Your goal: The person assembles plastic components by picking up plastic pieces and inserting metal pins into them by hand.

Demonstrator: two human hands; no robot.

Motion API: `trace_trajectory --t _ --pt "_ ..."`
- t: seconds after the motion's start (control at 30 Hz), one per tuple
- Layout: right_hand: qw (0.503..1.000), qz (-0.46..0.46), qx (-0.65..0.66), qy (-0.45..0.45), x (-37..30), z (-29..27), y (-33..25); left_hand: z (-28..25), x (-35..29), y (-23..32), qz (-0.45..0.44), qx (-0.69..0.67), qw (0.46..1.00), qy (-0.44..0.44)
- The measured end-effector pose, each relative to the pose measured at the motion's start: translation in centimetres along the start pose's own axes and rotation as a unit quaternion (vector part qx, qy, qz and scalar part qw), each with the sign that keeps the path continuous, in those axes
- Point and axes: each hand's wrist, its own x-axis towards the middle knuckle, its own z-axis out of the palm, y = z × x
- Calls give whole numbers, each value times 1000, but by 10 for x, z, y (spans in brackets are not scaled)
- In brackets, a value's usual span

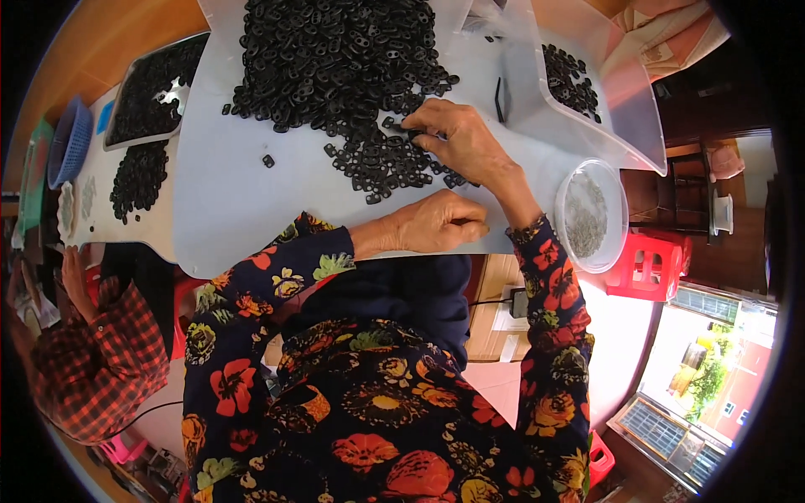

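A big heap of small black plastic pieces [335, 59], oval with two holes, covers the far middle of the pale table. A thinner spread of the same pieces [377, 163] reaches toward me. My right hand [465, 142] is at the right edge of this spread, thumb and forefinger pinched on a small black plastic piece [413, 134] that the fingers partly hide. Near the table's front edge, my left hand [440, 222] rests with its fingers curled in; whatever they may hold is hidden.
On the right stand a round clear tub [619, 222] of small pale bits and a clear plastic bin [641, 138] with black pieces. A thin black tool [499, 99] lies beside the bin. At left, a person in a checked shirt [126, 344] sits by a tray [126, 92] of black pieces.
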Motion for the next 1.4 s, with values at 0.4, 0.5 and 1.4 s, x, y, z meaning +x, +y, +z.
trace_trajectory --t 0.4,0.5,1.4 --pt "994 100 -28 28 -23 -21 6 1 1 2 -37 -34 999 12" --pt "982 159 -10 102 -25 -25 11 2 1 4 -47 -42 998 14" --pt "982 98 -154 40 -10 -8 18 0 1 8 -60 -31 998 17"
